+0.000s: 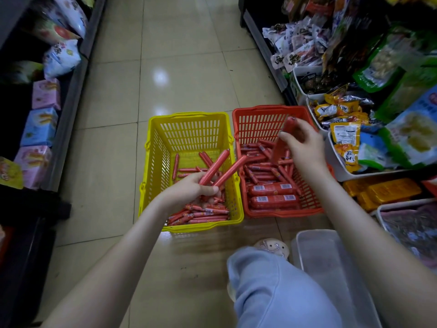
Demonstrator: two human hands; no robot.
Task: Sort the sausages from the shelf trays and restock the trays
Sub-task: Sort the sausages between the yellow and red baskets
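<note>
You are crouching in a shop aisle with your hands well apart, your left hand [189, 189] gripping two long red sausages [214, 168] above the yellow basket [189, 131] and your right hand [302, 145] pinching one blurred sausage [287, 129] above the red basket [260, 121] just beside it. Thin sausages [203, 213] are lying heaped in both baskets, with two fat sausages [272, 189] near the red basket's front. They are looking light, fairly stiff and slick-skinned, so gripping around the middle is probably safest.

Glossy beige floor tiles [160, 76] reflecting light; yellow basket [156, 166] and red basket [260, 124] of smooth slotted plastic; sausages [214, 167] in shiny red plastic casing; cloudy translucent plastic tray [331, 268]; soft pale-blue cloth trouser leg [272, 292].
</note>
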